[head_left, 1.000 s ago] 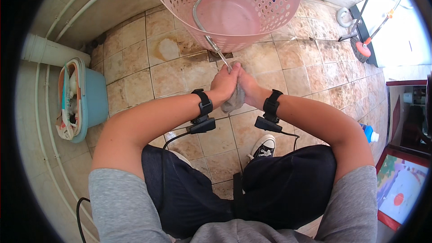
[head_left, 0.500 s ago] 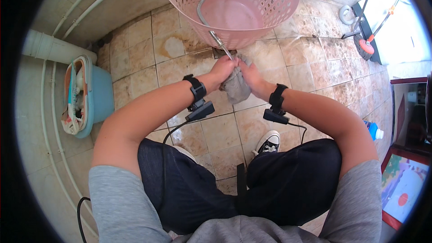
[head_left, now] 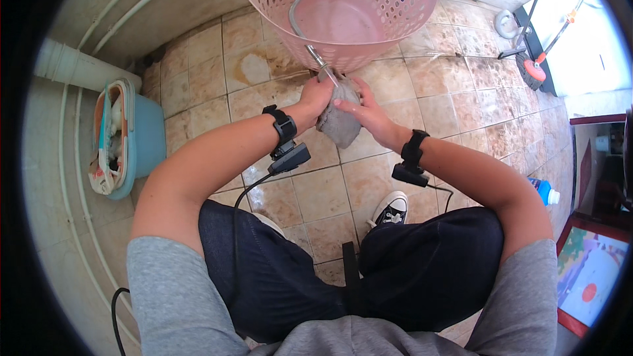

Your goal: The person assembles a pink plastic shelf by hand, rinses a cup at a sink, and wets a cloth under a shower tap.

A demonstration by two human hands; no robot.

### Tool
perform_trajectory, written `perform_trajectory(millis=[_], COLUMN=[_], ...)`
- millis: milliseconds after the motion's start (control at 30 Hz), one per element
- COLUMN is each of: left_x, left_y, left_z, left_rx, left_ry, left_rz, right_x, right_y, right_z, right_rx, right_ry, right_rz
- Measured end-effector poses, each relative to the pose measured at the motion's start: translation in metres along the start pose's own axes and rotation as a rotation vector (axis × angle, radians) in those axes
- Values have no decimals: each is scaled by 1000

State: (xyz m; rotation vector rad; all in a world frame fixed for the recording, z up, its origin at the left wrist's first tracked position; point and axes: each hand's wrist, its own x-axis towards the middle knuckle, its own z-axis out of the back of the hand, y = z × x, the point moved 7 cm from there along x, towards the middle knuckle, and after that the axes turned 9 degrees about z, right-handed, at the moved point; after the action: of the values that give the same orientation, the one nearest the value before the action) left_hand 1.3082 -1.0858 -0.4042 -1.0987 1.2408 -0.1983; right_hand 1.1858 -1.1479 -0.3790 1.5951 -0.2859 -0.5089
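A wet, bunched grey cloth hangs between my hands above the tiled floor. My left hand is closed around the cloth's left side near its top. On the other side, my right hand grips it with the thumb across the front and the fingers partly behind. A grey flexible hose runs down through the pink laundry basket and over its near rim. The hose's metal end points at the cloth, and a thin clear stream seems to fall from it onto the cloth.
A light-blue bucket with things inside stands at the left wall beside white pipes. To the right are a round red-and-dark brush, a blue bottle and a framed picture. My shoe is on the stained tiles.
My right hand has shifted its grip, its thumb now over the cloth's front and its fingers more spread. The cloth has turned and moved slightly left, and its upper part shows more under the hose end.
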Motion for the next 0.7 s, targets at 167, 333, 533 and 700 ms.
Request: perform_trajectory(millis=[167, 333, 533, 700], left_x=[6, 5, 10, 26], left_y=[7, 6, 25, 42], left_z=[2, -31, -34, -18], left_rx=[-163, -373, -248, -237], left_ry=[-134, 145, 103, -36], left_rz=[-26, 159, 189, 57], right_x=[-6, 14, 27, 23], right_y=[-21, -24, -25, -13], right_z=[10, 6, 8, -1], right_rx=[194, 507, 386, 184], right_ry=[-103, 29, -147, -298], right_rz=[-278, -170, -174, -182])
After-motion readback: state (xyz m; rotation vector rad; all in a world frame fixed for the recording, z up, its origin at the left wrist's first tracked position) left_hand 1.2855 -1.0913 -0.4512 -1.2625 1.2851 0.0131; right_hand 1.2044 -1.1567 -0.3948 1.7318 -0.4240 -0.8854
